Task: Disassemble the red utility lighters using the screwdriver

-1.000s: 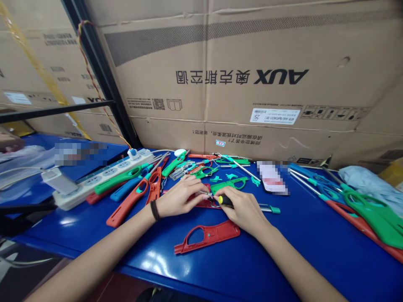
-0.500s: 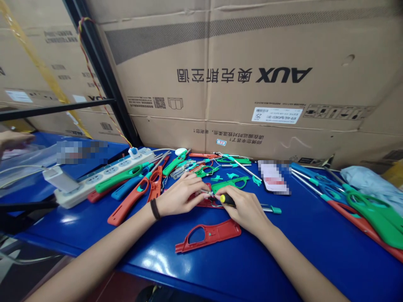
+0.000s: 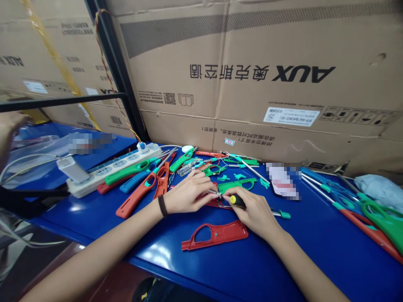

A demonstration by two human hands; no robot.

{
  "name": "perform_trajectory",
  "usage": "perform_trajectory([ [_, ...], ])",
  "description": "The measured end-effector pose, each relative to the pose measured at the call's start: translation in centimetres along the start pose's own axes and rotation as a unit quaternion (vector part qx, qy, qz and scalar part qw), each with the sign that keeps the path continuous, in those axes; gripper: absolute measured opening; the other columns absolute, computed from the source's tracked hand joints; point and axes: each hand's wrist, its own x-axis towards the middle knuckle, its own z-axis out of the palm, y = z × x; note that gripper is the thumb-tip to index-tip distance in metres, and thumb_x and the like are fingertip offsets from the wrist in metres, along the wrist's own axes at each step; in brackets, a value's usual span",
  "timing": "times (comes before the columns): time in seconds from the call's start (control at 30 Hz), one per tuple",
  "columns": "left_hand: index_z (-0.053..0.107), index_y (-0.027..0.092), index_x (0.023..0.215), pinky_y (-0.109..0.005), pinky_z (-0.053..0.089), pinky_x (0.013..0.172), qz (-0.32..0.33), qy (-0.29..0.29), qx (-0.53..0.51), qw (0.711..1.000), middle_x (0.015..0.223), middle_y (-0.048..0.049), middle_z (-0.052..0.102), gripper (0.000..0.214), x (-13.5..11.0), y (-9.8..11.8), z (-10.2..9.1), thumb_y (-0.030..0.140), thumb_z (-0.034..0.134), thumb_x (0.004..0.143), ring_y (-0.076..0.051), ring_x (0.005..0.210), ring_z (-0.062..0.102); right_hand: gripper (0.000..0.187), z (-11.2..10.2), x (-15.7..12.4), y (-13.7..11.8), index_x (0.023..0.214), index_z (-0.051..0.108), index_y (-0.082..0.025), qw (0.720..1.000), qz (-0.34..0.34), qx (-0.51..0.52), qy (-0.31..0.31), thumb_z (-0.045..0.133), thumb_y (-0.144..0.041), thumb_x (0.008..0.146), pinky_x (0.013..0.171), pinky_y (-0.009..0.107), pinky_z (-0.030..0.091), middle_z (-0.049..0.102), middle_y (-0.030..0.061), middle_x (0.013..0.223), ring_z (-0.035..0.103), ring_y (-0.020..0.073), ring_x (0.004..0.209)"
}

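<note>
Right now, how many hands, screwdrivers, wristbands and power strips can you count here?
Hands: 3 (left hand, right hand, other person's hand)
Screwdriver: 1
Wristband: 1
Power strip: 1
Total: 6

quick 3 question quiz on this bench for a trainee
1. What tool is the right hand gripping?
2. True or false: the dark band is on the right wrist.
3. Multiple choice: what colour is the plastic shell lying alone nearest the person? a) green b) red c) blue

Key: 1. a screwdriver with a yellow and black handle. 2. False, the dark band is on the left wrist. 3. b
</note>
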Motion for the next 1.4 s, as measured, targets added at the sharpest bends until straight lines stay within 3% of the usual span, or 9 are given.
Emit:
perform_trajectory([
  [1.4,0.057,0.016,0.098,-0.033,0.034,0.083,-0.019,0.007,-0.054,0.998,0.082,-0.0039,0.058,0.022,0.1,0.4,1.1,0.028,0.039,0.095,-0.017,0.079,0.048,0.021,0.8,-0.4,0.0,0.094,0.058,-0.022,0.997,-0.031,-0.009,0.063,0.05,-0.01,0.079,0.068,0.026,0.048,0.07,0.0014,0.091,0.066,0.0174,0.081],
])
